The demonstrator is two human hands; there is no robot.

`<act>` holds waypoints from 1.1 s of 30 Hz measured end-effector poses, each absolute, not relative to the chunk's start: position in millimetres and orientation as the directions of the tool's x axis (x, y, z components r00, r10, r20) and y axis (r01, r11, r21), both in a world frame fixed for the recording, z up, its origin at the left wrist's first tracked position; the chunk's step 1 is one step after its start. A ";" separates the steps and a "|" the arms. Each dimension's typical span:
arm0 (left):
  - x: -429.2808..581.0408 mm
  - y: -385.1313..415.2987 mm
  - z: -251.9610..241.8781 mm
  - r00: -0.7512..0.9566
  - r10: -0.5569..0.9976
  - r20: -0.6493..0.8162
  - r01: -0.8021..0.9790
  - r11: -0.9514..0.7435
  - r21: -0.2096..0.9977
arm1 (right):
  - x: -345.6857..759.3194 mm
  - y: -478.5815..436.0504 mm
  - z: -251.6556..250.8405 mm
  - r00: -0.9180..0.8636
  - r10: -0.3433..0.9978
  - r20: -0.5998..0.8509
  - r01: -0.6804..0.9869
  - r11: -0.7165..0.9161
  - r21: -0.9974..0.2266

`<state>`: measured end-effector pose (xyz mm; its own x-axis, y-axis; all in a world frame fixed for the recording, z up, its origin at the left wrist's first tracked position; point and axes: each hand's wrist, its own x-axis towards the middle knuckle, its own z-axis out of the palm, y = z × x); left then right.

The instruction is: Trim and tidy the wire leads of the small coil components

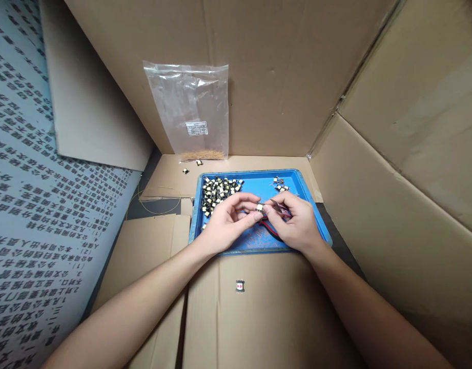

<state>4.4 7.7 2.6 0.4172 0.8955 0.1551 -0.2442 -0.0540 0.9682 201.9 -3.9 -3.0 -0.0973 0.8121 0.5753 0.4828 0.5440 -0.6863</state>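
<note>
Above the blue tray (pixel 254 250), my left hand (pixel 236 215) pinches a small transformer (pixel 260 207) with a pale yellow wrap and black ends between thumb and fingers. My right hand (pixel 295 220) is closed close beside it, thumb and index fingertips at the transformer's right edge. Something slim and dark shows between the right-hand fingers; its kind is not clear. Under the right hand, a curved red-and-black piece (pixel 272 230) is partly hidden. Many similar transformers (pixel 218 192) are heaped in the tray's left part, and a few more (pixel 282 188) lie at its back right.
One transformer with red marks (pixel 240 286) lies on the cardboard in front. Two others (pixel 185 171) sit behind the tray. A clear plastic bag (pixel 193 102) leans on the back cardboard wall (pixel 274 77). Thin yellow wire (pixel 159 212) loops at left. Reddish scraps (pixel 254 239) litter the tray.
</note>
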 end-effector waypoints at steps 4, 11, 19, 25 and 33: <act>3.0 8.0 0.4 0.414 0.894 0.173 -0.241 -0.076 0.968 | 201.1 -4.0 -2.0 -0.097 0.809 0.579 0.476 0.549 -0.687; 1.1 7.7 0.3 0.405 0.892 0.200 -0.212 -0.121 0.970 | 201.9 -4.3 -3.2 -0.103 0.795 0.597 0.487 0.564 -0.667; 1.6 7.2 0.8 0.371 0.902 0.221 -0.194 -0.157 0.968 | 201.9 -3.6 -0.9 -0.127 0.761 0.636 0.472 0.611 -0.636; 1.2 7.7 0.5 0.372 0.898 0.237 -0.195 -0.174 0.965 | 202.3 -3.8 -1.4 -0.138 0.764 0.630 0.464 0.612 -0.640; 2.1 8.0 -0.1 0.373 0.893 0.251 -0.208 -0.183 0.961 | 202.7 -2.8 -2.5 -0.133 0.763 0.633 0.452 0.615 -0.646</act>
<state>2.1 8.0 -0.1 0.3731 0.8932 0.2510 -0.2080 -0.1831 0.9608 202.7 -2.8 -2.5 -0.1334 0.7627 0.6328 0.4519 0.6151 -0.6461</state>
